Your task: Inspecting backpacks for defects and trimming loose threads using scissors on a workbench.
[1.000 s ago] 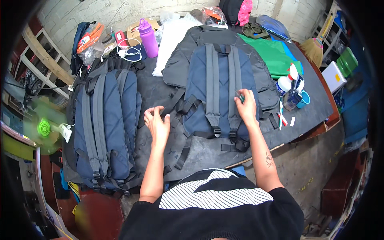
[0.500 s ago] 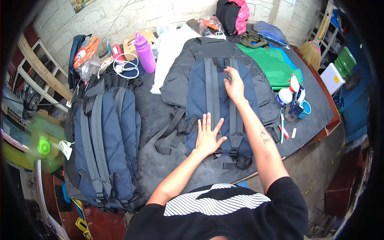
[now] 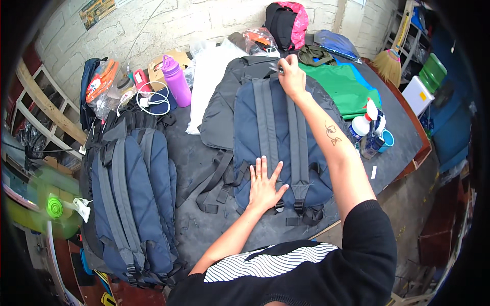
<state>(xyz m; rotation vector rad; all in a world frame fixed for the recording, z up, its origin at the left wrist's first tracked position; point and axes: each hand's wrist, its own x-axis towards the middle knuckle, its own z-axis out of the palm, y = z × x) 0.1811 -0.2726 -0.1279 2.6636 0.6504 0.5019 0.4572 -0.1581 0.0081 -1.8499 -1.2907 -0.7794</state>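
A navy backpack piece with two long grey straps lies on a larger dark grey backpack part. My left hand rests flat on the lower end of the navy piece, fingers spread. At its top edge, near the strap ends, my right hand is closed round a small dark tool with a silvery tip; most of the tool is hidden in the fingers. Loose black straps with buckles trail off the left side. A stack of similar navy backpacks lies at the left.
Along the back of the dark table are a purple bottle, a white cable, white sheeting and a pink-and-black bag. Green fabric, a spray bottle and a blue cup lie right. A small fan blurs at the left.
My right hand has moved up to the top edge of the navy piece, and the silvery tool tip now shows. My left hand stays flat on the lower end. The view has shifted slightly.
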